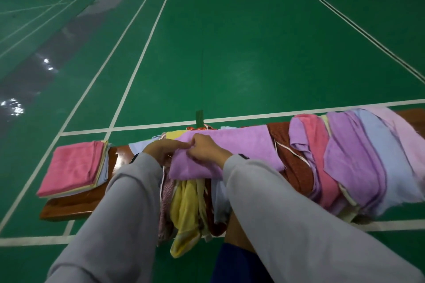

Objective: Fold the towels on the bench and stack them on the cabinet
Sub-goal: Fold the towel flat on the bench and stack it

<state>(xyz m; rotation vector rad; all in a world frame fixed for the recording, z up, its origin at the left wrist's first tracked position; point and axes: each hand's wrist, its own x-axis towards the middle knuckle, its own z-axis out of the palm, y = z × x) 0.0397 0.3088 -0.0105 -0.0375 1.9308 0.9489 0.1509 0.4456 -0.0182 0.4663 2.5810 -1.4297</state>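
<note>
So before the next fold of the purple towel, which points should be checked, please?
1. Both hands on the purple towel: ok, left hand and right hand pinch its near left edge.
2. Towel lying flat: not ok, it rests on a heap of loose towels.
3. Free bench surface for folding: not ok, mostly covered.
4. Folded stack tidy: ok, pink on top.
5. Cabinet reachable: cannot tell, not in view.

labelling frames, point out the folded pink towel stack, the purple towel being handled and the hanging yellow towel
folded pink towel stack [76, 167], head view, top towel's middle
purple towel [241, 145], head view, flat upper face
yellow towel [184, 209], head view, hanging part
</note>
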